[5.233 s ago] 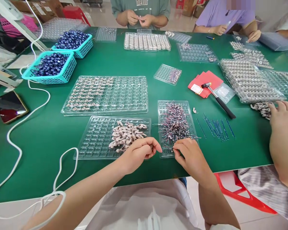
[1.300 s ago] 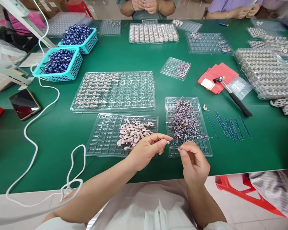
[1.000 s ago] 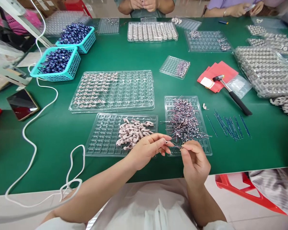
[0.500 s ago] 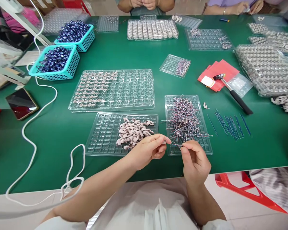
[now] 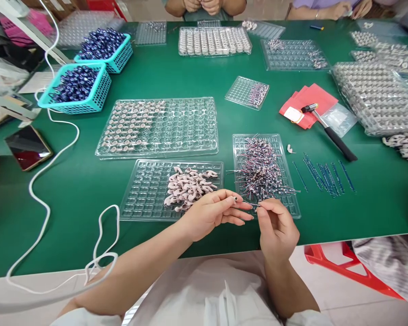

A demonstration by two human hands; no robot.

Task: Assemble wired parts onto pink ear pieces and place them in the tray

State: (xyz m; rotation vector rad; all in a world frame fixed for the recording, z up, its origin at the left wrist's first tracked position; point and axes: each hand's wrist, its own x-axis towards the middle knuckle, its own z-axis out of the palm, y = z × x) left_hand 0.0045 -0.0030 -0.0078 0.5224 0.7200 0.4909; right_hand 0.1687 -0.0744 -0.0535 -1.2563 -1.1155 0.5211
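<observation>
My left hand [image 5: 211, 213] pinches a small pale earphone shell [image 5: 235, 198] between thumb and index finger; its other fingers are stretched out. Close by on the right, my right hand [image 5: 278, 228] grips a small wired component [image 5: 257, 206] with thumb and fingertips, and its thin wires point toward the shell. Whether the wires touch the shell, I cannot tell. Beyond my right hand, a clear tray [image 5: 290, 206] bears a heap of wired components [image 5: 260, 163]. Behind my left hand, another clear tray [image 5: 141, 194] bears a pile of pale shells [image 5: 190, 185].
A larger clear tray [image 5: 187, 127] is partly filled with shells. Blue baskets [image 5: 104, 90] of dark glossy parts stand left, beside a phone [image 5: 29, 147] and white cable [image 5: 37, 181]. Rightward lie a hammer [image 5: 336, 138], red bags [image 5: 316, 97] and blue strips [image 5: 326, 176]. Two co-workers' hands show across the table.
The lower fingers of my left hand have uncurled and stretched out toward my right hand, while thumb and index finger keep the shell. My right hand has barely moved.
</observation>
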